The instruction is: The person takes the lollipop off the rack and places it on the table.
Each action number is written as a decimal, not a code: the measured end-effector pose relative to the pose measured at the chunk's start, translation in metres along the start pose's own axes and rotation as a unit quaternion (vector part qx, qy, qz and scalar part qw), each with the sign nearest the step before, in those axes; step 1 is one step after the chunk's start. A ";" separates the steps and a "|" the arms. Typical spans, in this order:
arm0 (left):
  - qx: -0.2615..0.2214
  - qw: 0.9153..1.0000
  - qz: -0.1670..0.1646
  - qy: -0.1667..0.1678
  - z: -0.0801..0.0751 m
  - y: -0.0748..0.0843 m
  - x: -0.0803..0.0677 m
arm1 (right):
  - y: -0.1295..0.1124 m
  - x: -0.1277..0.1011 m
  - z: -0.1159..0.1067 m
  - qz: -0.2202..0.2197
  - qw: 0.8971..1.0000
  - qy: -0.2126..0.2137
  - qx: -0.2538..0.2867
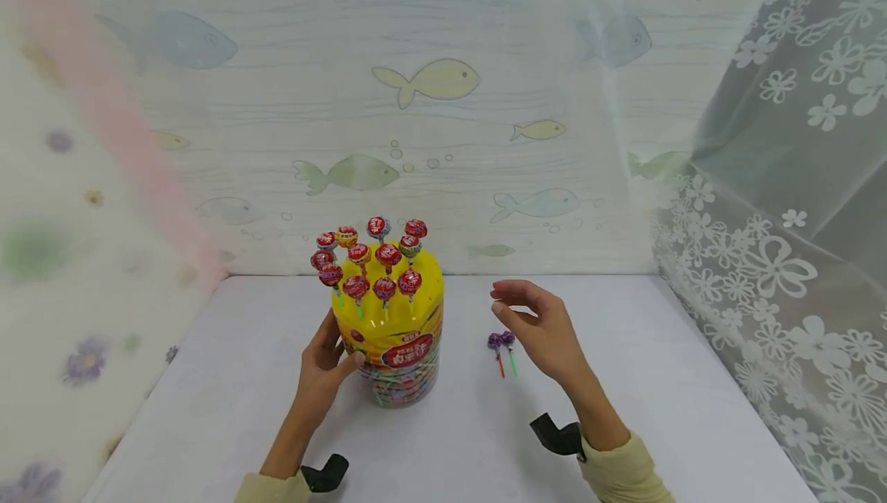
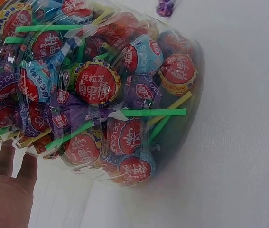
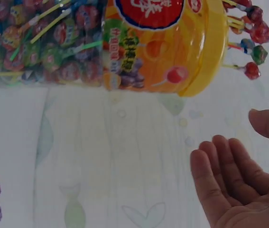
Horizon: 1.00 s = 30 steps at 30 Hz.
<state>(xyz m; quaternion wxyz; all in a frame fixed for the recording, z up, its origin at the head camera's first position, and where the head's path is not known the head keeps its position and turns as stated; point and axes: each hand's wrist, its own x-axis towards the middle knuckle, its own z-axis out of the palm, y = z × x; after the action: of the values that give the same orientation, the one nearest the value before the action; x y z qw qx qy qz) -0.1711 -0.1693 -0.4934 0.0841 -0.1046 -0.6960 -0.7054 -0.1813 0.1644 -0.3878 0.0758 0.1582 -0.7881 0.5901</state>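
A clear plastic lollipop jar (image 1: 404, 383) with a yellow lid (image 1: 431, 276) stands upright on the white table. Several wrapped lollipops (image 1: 356, 287) stick up from the lid by their sticks, and more fill the jar's see-through lower part. My left hand (image 1: 323, 360) grips the jar's left side, thumb on the front and fingers around the side. To the right of the jar my right hand (image 1: 543, 332) is raised with nothing in it, fingers slightly bent and thumb apart. Two purple lollipops (image 1: 495, 341) lie on the table between the jar and that hand.
The white table (image 1: 229, 387) ends at a back curtain (image 1: 554, 249) printed with fish. Lacy floral netting (image 1: 776, 318) hangs along the right side, and a flowered cloth (image 1: 90, 310) borders the left. A black wrist mount (image 1: 557, 435) sits on the right forearm.
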 end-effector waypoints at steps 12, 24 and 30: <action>0.004 1.000 -0.004 0.002 -0.001 0.000 -0.001 | -0.033 0.013 0.031 -0.162 0.982 0.017 0.101; 0.003 1.000 -0.014 -0.001 0.001 0.001 -0.001 | -0.045 0.025 0.050 -0.165 0.979 -0.027 0.114; -0.003 1.000 -0.011 -0.002 0.001 0.000 -0.001 | -0.046 0.029 0.057 -0.166 0.977 -0.040 0.124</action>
<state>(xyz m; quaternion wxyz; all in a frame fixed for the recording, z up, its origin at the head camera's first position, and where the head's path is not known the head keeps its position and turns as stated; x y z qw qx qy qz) -0.1704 -0.1683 -0.4937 0.0750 -0.0988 -0.6948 -0.7085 -0.1891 0.0943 -0.3543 0.1206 0.3182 -0.6737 0.6560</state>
